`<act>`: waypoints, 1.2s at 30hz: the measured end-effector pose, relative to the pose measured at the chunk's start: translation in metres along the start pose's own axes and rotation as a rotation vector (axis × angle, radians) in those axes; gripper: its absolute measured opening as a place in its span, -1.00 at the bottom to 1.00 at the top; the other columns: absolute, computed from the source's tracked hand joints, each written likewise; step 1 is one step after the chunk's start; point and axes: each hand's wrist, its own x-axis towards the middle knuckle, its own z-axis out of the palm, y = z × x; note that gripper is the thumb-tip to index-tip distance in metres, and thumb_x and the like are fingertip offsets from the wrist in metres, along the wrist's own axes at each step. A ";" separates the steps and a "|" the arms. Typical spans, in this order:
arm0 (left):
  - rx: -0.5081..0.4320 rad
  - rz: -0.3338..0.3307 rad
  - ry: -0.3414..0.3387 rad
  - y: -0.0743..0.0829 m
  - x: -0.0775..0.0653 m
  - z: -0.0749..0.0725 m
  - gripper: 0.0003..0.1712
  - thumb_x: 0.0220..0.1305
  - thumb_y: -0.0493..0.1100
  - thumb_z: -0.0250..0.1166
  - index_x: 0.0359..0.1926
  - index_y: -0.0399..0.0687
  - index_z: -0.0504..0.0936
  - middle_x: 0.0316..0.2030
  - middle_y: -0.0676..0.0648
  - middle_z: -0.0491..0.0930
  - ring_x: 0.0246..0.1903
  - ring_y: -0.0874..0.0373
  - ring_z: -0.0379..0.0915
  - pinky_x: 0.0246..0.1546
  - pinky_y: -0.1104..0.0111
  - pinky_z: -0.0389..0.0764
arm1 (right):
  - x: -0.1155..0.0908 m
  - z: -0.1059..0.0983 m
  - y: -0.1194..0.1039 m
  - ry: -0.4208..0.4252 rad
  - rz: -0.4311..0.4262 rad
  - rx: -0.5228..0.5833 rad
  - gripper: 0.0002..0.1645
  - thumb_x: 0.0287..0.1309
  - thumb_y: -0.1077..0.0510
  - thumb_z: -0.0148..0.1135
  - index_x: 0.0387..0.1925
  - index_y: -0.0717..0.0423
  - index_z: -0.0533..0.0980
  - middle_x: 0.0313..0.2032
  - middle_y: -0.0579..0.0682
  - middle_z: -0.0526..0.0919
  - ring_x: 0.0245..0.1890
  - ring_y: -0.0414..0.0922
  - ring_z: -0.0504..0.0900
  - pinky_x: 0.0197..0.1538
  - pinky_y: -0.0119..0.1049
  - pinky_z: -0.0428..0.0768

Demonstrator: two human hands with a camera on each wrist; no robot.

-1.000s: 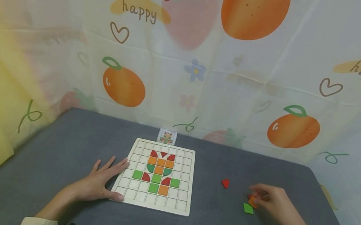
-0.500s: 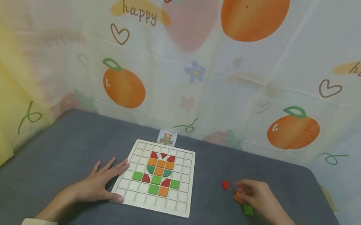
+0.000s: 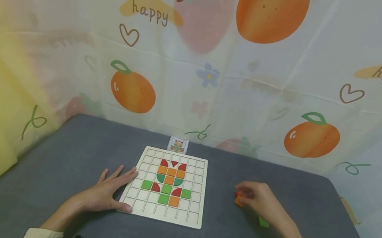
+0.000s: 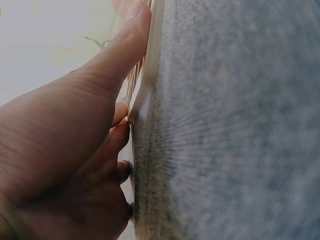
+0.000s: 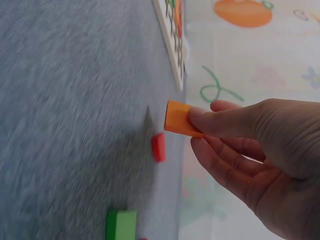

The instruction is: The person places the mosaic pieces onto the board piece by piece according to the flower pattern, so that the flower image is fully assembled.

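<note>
My right hand [image 3: 262, 203] pinches an orange square tile [image 5: 181, 118] between thumb and fingertips, held above the table. Below it lies a red piece [image 5: 158, 147], and a green square tile [image 3: 263, 222] rests nearer the wrist. Spread over the left edge of a white grid board [image 3: 182, 215], my left hand [image 3: 105, 193] has its thumb and straight fingers touching the rim. Red, orange and green tiles [image 3: 166, 189] form a flower-like pattern on the board. In the left wrist view the thumb [image 4: 127, 42] lies along the board's edge.
A small card [image 3: 178, 144] printed with a similar flower pattern stands or lies behind the board. A fruit-print cloth [image 3: 249, 118] hangs behind the grey table [image 3: 102, 135]. Another red sliver [image 5: 143, 239] shows at the bottom of the right wrist view.
My right hand has moved left with the orange tile, from beside the green tile to over the single red piece. The left hand stays on the board.
</note>
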 end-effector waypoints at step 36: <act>0.020 0.030 0.014 -0.003 0.000 0.000 0.26 -0.13 0.32 0.50 0.51 -0.06 0.14 0.51 -0.19 0.02 0.46 -0.41 -0.35 0.25 -0.34 -0.49 | 0.061 0.052 -0.060 -0.073 -0.121 0.024 -0.68 0.04 0.39 0.40 -0.11 0.20 0.65 -0.34 -0.14 0.67 -0.34 -0.26 0.57 -0.21 -0.32 0.62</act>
